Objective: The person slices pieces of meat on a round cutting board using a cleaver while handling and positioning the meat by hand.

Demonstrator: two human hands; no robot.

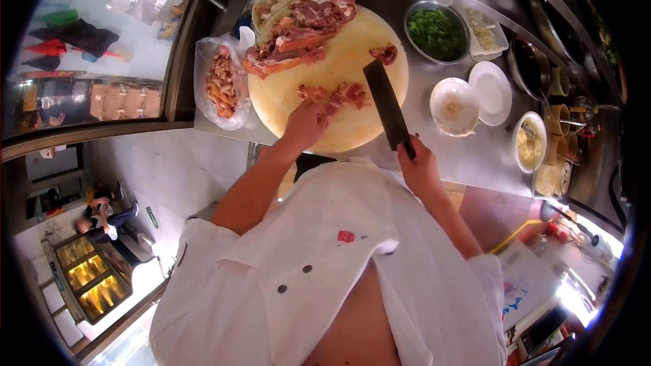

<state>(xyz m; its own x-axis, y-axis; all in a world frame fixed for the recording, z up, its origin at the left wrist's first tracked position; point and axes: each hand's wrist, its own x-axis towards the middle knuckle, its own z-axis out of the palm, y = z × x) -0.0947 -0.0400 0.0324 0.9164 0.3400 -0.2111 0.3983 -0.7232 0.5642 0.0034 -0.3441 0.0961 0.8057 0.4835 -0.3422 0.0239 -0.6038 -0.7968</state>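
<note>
On a round, pale cutting board (271, 105) lies a strip of cut meat (349, 95), and the fingers of my left hand (307, 122) close on its left part. My right hand (418, 163) is wrapped round the handle of a dark cleaver (386, 105). The blade points up and left across the board's right side, just right of the strip. Close to the blade's tip is a small meat piece (384, 53). A large slab of meat (305, 27) rests at the board's upper left.
Left of the board sits a plastic-lined container of chopped meat (222, 88). To the right are a metal bowl of chopped greens (437, 32), a stained bowl (454, 107), a white plate (490, 93) and a bowl of minced food (529, 142). A person (105, 217) is at far left.
</note>
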